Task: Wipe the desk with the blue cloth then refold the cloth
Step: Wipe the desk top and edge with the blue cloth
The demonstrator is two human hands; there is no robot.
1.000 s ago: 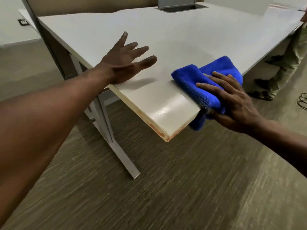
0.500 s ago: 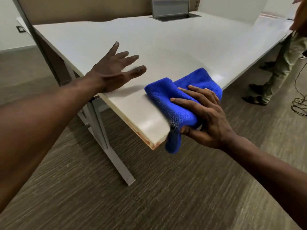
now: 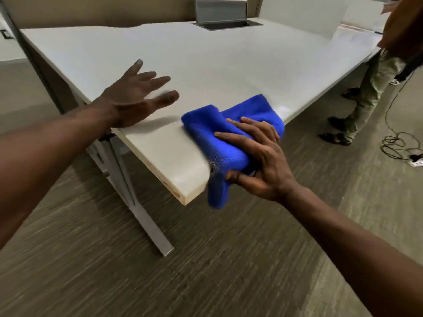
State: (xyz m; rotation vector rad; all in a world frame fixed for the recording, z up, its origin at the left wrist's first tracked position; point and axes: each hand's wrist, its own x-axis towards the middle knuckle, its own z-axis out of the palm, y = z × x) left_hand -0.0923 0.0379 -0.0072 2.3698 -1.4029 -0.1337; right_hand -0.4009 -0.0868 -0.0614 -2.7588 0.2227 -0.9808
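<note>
The blue cloth (image 3: pixel 219 131) lies bunched on the near corner of the white desk (image 3: pixel 206 65), with one end hanging over the right edge. My right hand (image 3: pixel 256 156) presses on the cloth with fingers spread on top and the thumb under the hanging end. My left hand (image 3: pixel 135 99) rests flat on the desk near its left edge, fingers apart, holding nothing, a short gap left of the cloth.
A grey cable box (image 3: pixel 220 13) with an open slot sits at the desk's far side. Another person's legs (image 3: pixel 366 92) stand by the right edge, with a cable (image 3: pixel 398 143) and a power strip on the floor. A metal desk leg (image 3: pixel 137 197) slants below the corner.
My right hand has slid the cloth along the right edge toward the near corner. My left hand has stayed flat on the desk.
</note>
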